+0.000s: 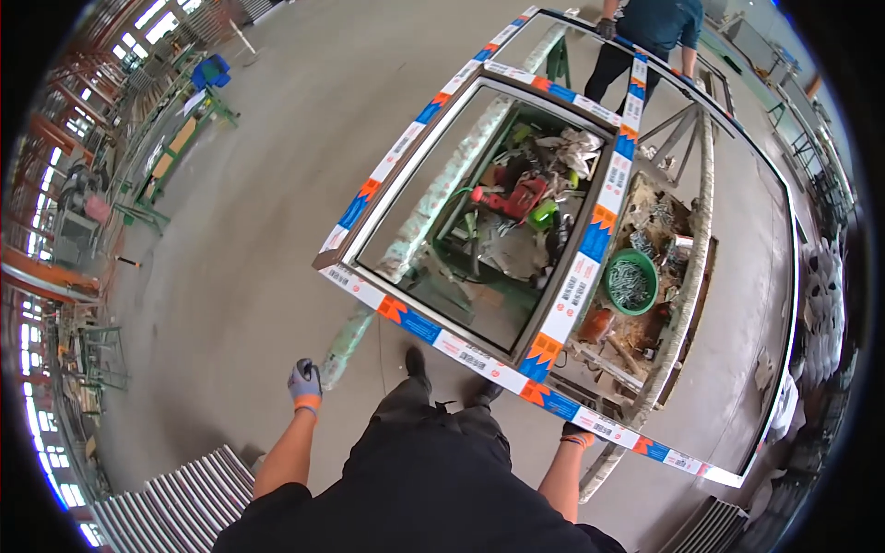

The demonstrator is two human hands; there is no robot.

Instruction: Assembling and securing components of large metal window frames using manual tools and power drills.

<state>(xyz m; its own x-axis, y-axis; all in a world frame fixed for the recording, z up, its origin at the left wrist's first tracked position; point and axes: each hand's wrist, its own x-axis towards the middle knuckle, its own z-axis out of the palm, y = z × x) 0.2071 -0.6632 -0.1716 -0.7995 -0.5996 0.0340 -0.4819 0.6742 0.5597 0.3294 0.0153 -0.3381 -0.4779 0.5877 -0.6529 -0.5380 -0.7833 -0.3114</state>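
A large window frame [433,339], its bars covered in white, blue and orange protective film, lies across padded supports in front of me. Its left part has a raised inner sash [348,241] with a dark edge. My right hand [578,434], in a glove with an orange cuff, grips the near bar from beneath; the bar hides most of its fingers. My left hand [305,381], in a grey glove with dark fingertips and an orange cuff, is off to the left, apart from the frame. Its fingers look curled, and anything inside them is too small to make out.
Under the frame are a red power tool [516,198], a green bowl of screws [631,282] and scraps. A co-worker [650,28] stands at the far side, a gloved hand at the frame. Stacked profiles [180,502] lie at lower left; a padded rail [346,350] sticks out nearby.
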